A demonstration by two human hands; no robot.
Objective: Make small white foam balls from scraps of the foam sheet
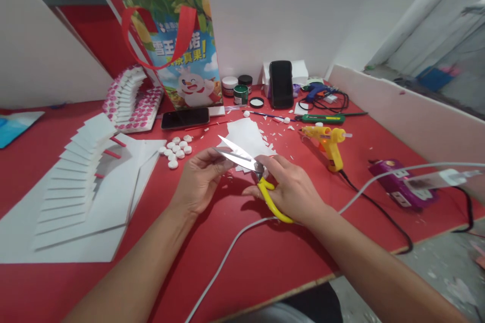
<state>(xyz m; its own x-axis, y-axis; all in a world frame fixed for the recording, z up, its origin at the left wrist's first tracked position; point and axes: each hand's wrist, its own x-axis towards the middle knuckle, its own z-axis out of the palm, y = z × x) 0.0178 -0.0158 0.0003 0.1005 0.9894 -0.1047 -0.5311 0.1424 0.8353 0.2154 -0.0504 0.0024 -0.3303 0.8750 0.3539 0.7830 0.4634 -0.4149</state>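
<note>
Yellow-handled scissors (271, 201) are gripped in my right hand (293, 186), their blades parted and pointing left. My left hand (202, 176) is closed in a pinch beside the lower blade; whatever lies between its fingertips is too small or hidden to make out. Beyond the blades, white paper sheets (246, 133) lie on the red table, with small white scraps scattered around them. A cluster of small white round pieces (176, 149) sits just to the left of my left hand.
On the left, a stepped white card model (68, 181) rests on white boards. A phone (185, 118) lies before a printed bag (182, 60). To the right are a yellow glue gun (328, 141), a purple power strip (401, 184) and a white cable (235, 242) crossing the table.
</note>
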